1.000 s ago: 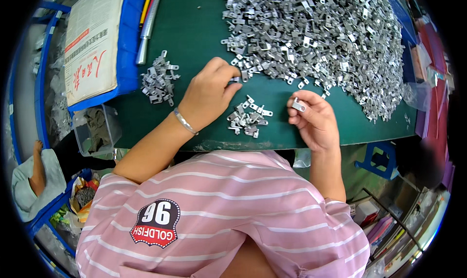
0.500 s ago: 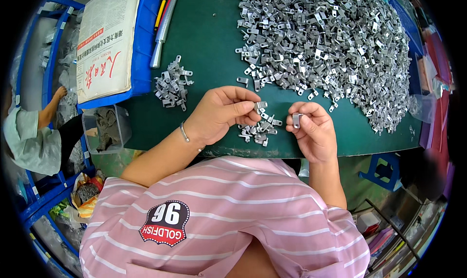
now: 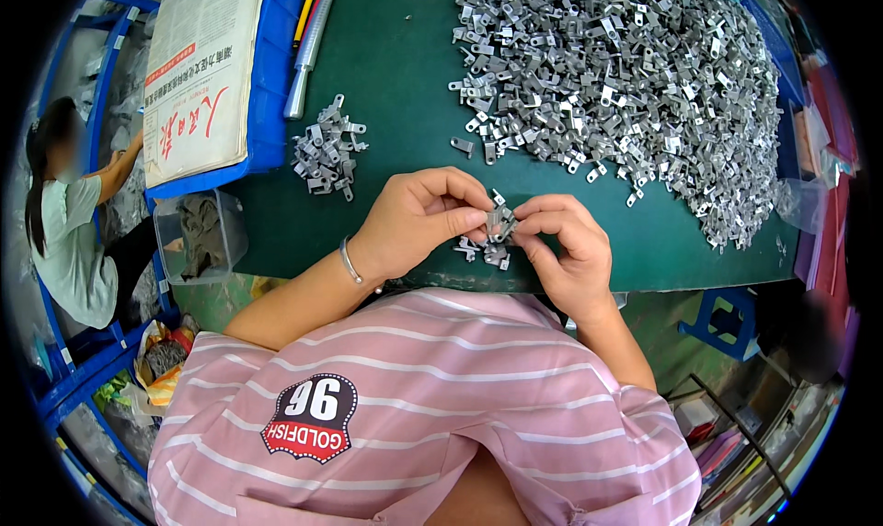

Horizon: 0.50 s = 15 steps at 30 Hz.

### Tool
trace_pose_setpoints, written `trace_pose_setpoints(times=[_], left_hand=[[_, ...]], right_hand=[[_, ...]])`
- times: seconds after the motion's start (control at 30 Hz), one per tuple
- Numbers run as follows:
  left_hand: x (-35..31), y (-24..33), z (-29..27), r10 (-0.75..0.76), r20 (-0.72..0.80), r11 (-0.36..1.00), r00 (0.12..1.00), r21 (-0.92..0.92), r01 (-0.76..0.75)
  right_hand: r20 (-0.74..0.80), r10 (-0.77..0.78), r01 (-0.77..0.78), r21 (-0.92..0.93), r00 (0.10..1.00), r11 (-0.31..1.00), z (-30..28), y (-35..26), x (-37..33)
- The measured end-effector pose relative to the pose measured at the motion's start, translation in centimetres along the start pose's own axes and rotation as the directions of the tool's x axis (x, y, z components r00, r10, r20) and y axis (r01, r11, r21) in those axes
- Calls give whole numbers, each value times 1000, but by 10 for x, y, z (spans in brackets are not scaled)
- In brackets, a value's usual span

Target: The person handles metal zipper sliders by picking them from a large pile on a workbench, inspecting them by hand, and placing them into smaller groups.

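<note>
My left hand (image 3: 418, 221) is closed in a pinch, thumb against index finger, at the left side of a few small bent metal brackets (image 3: 499, 221). From the other side, my right hand (image 3: 572, 250) closes its fingertips on the same cluster. The brackets overlap there, so which piece each hand grips is hard to make out. Just below the fingertips lies a small heap of brackets (image 3: 495, 257) on the green table (image 3: 386, 75), partly hidden by my hands. Another small heap (image 3: 326, 151) sits to the left, beyond my left wrist.
A large mound of brackets (image 3: 625, 75) covers the back right, with one loose bracket (image 3: 463, 146) near its edge. At the left stand a blue bin (image 3: 267, 85) with newspapers (image 3: 198, 75) and a clear tub (image 3: 230, 236). Another person (image 3: 78, 222) is at far left.
My right hand has moved left with its bracket, and both hands now meet over the small heap. The person at far left has leaned further into view.
</note>
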<state>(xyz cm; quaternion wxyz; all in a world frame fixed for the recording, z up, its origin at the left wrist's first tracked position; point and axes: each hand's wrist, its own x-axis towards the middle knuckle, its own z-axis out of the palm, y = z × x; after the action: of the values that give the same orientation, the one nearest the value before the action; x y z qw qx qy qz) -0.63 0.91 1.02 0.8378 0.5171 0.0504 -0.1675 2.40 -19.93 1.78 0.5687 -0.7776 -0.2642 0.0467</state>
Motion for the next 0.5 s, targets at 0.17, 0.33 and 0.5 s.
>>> trace_pose_setpoints(times=[0.17,0.33,0.5], left_hand=[[-2,3,1,-61,-34,996,998,-72,58],[-6,-3,-3,289,109,834,951,459,-306],[2,9,-5,440,292,317,849,834,-451]], right_hand=[[16,-58,58,-11,998,998,0,-2,4],[-93,1,-12,-118,996,993,3,-1,13],[-67,-54,19,-439,996,898,19,2,36]])
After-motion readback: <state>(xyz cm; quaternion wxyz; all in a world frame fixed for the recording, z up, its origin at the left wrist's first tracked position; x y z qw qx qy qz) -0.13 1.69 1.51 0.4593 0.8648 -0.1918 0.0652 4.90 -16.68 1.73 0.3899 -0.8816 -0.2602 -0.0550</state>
